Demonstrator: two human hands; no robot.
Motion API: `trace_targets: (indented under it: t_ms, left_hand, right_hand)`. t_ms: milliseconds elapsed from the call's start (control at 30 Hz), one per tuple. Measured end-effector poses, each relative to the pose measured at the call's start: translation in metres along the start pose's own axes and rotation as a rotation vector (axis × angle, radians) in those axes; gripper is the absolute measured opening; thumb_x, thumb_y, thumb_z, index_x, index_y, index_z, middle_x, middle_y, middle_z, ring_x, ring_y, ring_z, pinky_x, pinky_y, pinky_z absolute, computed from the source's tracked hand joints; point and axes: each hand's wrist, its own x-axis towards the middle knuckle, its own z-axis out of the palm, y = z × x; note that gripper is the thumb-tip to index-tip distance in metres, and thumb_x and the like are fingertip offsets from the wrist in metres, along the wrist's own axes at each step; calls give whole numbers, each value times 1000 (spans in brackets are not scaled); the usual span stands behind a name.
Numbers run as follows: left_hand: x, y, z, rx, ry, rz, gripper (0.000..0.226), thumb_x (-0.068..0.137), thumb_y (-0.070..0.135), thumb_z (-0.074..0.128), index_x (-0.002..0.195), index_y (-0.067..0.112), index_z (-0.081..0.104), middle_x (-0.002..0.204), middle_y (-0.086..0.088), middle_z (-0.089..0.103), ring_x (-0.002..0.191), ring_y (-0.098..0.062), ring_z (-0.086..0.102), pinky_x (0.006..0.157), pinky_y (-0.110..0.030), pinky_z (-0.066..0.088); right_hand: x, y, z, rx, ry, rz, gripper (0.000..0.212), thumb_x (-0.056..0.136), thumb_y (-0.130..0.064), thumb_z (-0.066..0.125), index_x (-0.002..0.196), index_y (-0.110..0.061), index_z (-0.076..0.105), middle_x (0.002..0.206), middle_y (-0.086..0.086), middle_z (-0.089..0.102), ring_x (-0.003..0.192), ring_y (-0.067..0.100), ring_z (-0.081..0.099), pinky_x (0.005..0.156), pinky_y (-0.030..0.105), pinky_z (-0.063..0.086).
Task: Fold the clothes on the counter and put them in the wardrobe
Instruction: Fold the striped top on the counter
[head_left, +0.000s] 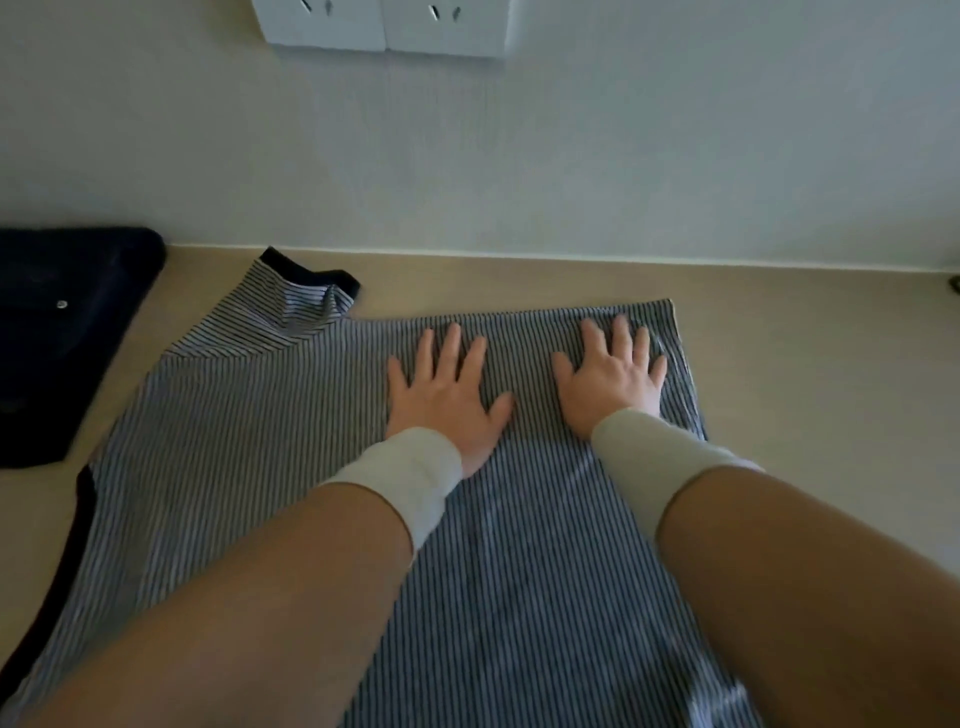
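A navy-and-white striped shirt (249, 415) with dark trim lies spread across the beige counter (805, 395). One short sleeve with a dark cuff points toward the wall at the upper left. My left hand (447, 395) lies flat on the cloth near its far edge, fingers straight and spread. My right hand (615, 374) presses flat beside it, close to the shirt's far right corner. Both forearms cover the near part of the shirt.
A dark navy garment (62, 332) with a small button lies folded on the counter at the far left. The wall rises just behind the counter, with two white sockets (384, 26) up high. A small dark object (955, 283) sits at the right edge.
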Motion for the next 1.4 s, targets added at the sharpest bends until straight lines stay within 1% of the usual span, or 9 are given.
trace_targets:
  t_ms: [333,467,600,733,867,1000,1133,1233,1400]
  left_hand:
    - [7,12,-3,62,-36,-106,74,91,68,7,152,30,-14,160,4,-22,147,-24,-19,117,-58,-1]
    - [6,24,-10,87,-72,-217,71,94,64,8,153,28,-9,160,1,-19,148,-24,-16,117,-58,-1]
    - [-24,45,-11,34,97,-163,62,101,47,17,154,18,7,162,1,-10,148,-21,-14,119,-53,1]
    - [-61,67,12,2,34,-128,64,101,48,16,155,19,-2,162,3,-13,148,-17,-14,120,-50,-1]
    - [-61,62,21,21,-18,-134,72,97,59,10,153,21,-14,160,5,-21,147,-18,-18,120,-49,-3]
    - [-56,64,22,3,2,-170,75,96,62,12,154,21,-10,161,5,-17,148,-18,-15,119,-50,-3]
    - [-58,69,18,21,-31,-184,75,96,62,11,154,19,-10,161,2,-18,148,-20,-15,119,-51,-1]
    - [-64,84,14,24,4,-219,72,98,56,15,155,15,-5,161,-1,-16,148,-22,-15,119,-53,0]
    - [-108,101,19,-11,51,71,69,100,54,17,154,16,-3,161,2,-15,147,-19,-18,119,-49,-3]
  right_hand:
    - [13,43,-19,-54,21,-52,68,99,-52,25,155,-16,11,162,14,-3,150,31,-4,121,50,1]
    - [-29,39,-4,-24,-79,-415,67,99,-52,28,155,-18,10,163,7,-4,150,26,-8,121,45,-2]
    - [-24,64,-13,-80,-15,-251,63,101,-43,29,155,-15,12,163,10,-6,149,30,-8,121,48,-1]
    - [-53,59,-2,-44,-103,-540,65,100,-50,30,155,-20,11,163,4,-3,150,25,-8,120,45,-3]
    - [-45,89,-9,-92,30,-284,61,100,-45,27,153,-19,16,163,8,1,150,29,-5,120,50,1]
    - [-67,95,-2,-85,-100,-548,67,99,-52,28,155,-22,9,164,3,-5,150,25,-9,121,46,-2]
    - [-64,123,-14,-101,1,-230,65,100,-48,25,155,-16,9,163,8,-3,150,29,-7,120,51,-2]
    - [-84,123,-10,-88,-59,-459,67,99,-51,28,155,-19,9,164,3,-4,150,25,-7,120,48,-2]
    - [-109,144,-14,-97,2,-253,62,101,-47,24,154,-18,11,163,4,0,150,27,-4,119,55,1]
